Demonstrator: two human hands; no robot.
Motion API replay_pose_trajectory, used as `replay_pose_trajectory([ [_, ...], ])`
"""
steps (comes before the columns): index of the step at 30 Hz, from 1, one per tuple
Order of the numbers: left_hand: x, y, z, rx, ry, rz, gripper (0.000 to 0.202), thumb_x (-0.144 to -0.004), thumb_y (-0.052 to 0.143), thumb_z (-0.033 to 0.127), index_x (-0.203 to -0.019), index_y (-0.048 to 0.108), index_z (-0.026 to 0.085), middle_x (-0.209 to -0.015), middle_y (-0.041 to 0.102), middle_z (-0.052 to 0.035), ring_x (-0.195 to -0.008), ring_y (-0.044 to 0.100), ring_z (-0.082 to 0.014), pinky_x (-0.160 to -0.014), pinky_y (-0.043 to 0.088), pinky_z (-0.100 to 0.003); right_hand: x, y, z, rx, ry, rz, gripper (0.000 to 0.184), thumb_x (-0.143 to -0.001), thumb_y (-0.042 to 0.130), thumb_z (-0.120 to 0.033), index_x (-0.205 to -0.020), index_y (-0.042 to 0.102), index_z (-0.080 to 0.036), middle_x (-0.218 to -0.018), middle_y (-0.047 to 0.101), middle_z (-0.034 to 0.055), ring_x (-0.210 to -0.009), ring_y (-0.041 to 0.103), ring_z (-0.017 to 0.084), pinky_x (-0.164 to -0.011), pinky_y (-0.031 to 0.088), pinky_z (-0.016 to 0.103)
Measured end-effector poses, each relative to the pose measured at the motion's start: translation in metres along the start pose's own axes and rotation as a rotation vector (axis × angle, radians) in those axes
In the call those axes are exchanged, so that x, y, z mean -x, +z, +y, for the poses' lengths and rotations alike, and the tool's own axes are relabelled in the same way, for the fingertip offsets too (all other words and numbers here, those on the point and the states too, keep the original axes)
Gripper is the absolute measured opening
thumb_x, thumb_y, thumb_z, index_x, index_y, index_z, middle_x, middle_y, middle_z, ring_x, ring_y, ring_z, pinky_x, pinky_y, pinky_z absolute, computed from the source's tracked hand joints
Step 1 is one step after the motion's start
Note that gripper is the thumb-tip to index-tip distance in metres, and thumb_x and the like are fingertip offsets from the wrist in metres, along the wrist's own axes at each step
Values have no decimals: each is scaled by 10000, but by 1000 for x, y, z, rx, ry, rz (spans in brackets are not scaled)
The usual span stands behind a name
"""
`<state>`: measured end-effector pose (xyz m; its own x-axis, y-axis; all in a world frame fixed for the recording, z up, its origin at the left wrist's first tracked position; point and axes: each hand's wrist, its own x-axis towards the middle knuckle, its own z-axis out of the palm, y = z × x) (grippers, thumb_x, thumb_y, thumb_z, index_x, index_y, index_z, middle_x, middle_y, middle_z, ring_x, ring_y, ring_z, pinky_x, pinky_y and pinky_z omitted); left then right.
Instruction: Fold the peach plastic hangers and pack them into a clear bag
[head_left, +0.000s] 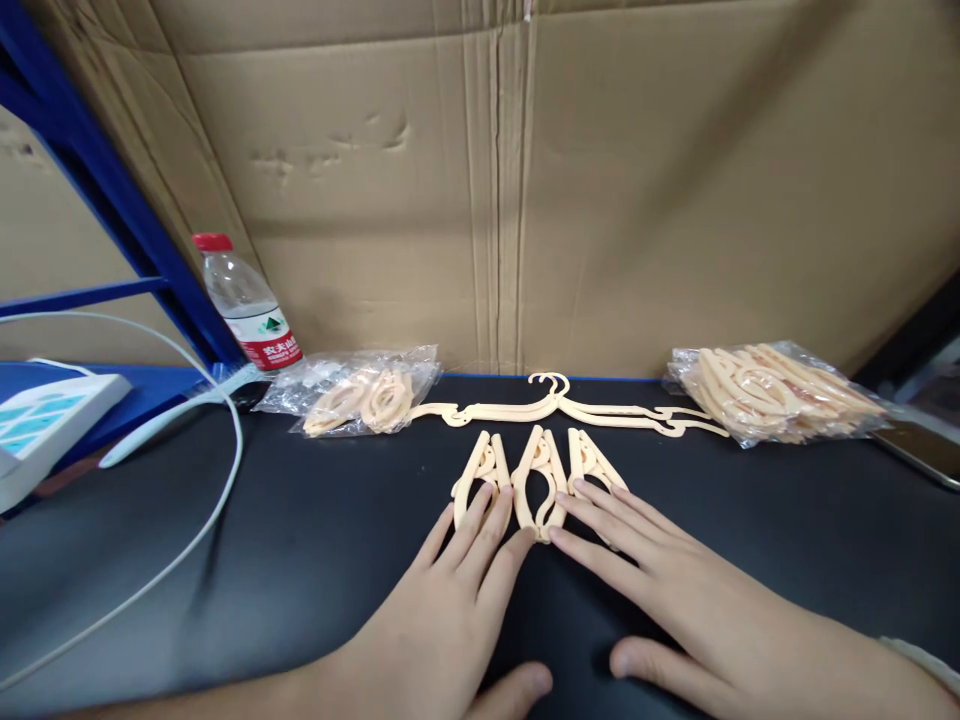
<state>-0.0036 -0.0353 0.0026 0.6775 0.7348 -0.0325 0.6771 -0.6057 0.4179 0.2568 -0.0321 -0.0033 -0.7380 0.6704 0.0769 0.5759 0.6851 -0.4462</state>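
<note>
Three folded cream plastic hangers [538, 478] lie side by side on the black table [300, 540]. My left hand [450, 600] lies flat, fingers stretched, its fingertips touching the left and middle folded hangers. My right hand [675, 600] also lies flat and open, fingertips resting on the middle and right ones. Behind them several unfolded cream hangers [555, 405] lie stacked in a row.
A clear bag of folded hangers [360, 395] lies at the back left, another bag of hangers [772, 392] at the back right. A water bottle [247, 305] with a red cap, a white cable [217, 500], a white device [45, 425] and a cardboard wall [525, 180] surround the table.
</note>
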Motion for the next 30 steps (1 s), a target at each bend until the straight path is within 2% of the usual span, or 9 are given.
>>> replay_pose_trajectory([
  [8,-9,-3,-4,-19,47,-43,644,-888,560,370,-1469,365,168,-1587,127,-141,-1454,104,-360,-1142,170,-629,0,-3,16,69,7,-6,699,-937,552,-452,-1521,190,-325,-1600,178,39,-1461,124,315,-1162,151,561],
  [16,-7,-2,-9,81,94,39,602,-888,581,334,-1446,402,199,-1583,196,-121,-1445,172,-364,-1154,182,-609,0,-7,19,78,7,-38,702,-944,531,-471,-1527,175,-312,-1605,149,42,-1467,86,300,-1165,133,556],
  [20,-9,0,-12,20,116,11,608,-906,542,304,-1473,358,185,-1589,138,-118,-1454,124,-348,-1154,184,-599,-1,-10,20,74,10,-51,672,-947,529,-471,-1520,219,-307,-1598,182,41,-1465,110,294,-1172,120,544],
  [23,-7,1,-13,-5,128,31,639,-895,566,315,-1481,342,195,-1592,129,-113,-1451,119,-354,-1149,204,-598,0,-10,21,80,-1,-34,669,-939,542,-473,-1515,247,-302,-1593,201,49,-1461,130,304,-1170,139,548],
  [26,-4,3,-12,-55,113,73,669,-891,574,330,-1488,324,161,-1581,163,-140,-1441,155,-364,-1136,256,-587,2,-9,24,120,-12,-39,676,-943,529,-484,-1520,230,-299,-1595,190,49,-1463,124,306,-1169,160,547],
  [30,-2,3,-9,-174,81,59,691,-907,541,380,-1483,313,73,-1546,218,-201,-1420,210,-390,-1104,315,-588,3,-9,25,162,-15,-53,678,-951,505,-498,-1526,202,-305,-1600,169,36,-1464,118,304,-1170,167,552],
])
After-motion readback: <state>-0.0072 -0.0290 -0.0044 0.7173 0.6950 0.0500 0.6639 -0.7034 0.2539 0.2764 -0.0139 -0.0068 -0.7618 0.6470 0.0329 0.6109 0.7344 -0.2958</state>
